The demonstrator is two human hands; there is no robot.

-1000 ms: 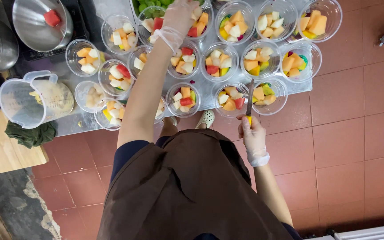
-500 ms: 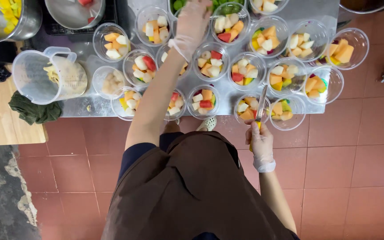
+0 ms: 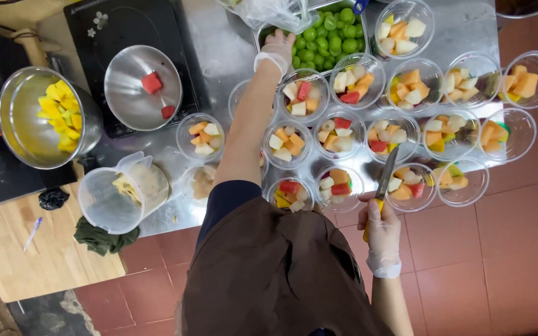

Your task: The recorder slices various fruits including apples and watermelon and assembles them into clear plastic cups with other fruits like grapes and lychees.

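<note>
- The steel table [image 3: 219,50] carries everything; places below are given from the tray of green grapes [image 3: 331,31] at its far edge.
- A dark cooktop [image 3: 126,31] lies to the left of the grapes, with a shallow steel bowl [image 3: 143,87] on it holding a few red melon cubes.
- Farther left sits a deep steel pot [image 3: 48,118] with yellow fruit pieces inside.
- Left of the grapes and nearer the person, a clear plastic jug [image 3: 122,193] lies tipped on its side at the table's edge, a dark green cloth [image 3: 101,236] just under it.
- A wooden board [image 3: 45,255] stands beyond the jug, lower left, with a pen [image 3: 32,231] on it.
- Clear plastic cups of mixed cut fruit [image 3: 356,130] stand in rows nearer the person than the grapes and out to their right, rims almost touching.
- The left forearm stretches over the cups and hides some of them.
- The left hand [image 3: 276,50], gloved, rests at the grapes' left edge, fingers curled down among them; whether it grips any I cannot tell.
- The right hand [image 3: 380,227], gloved, is clenched around a yellow-handled knife [image 3: 382,180], well nearer than the grapes, off the table's front edge, blade pointing over the nearest cups.
</note>
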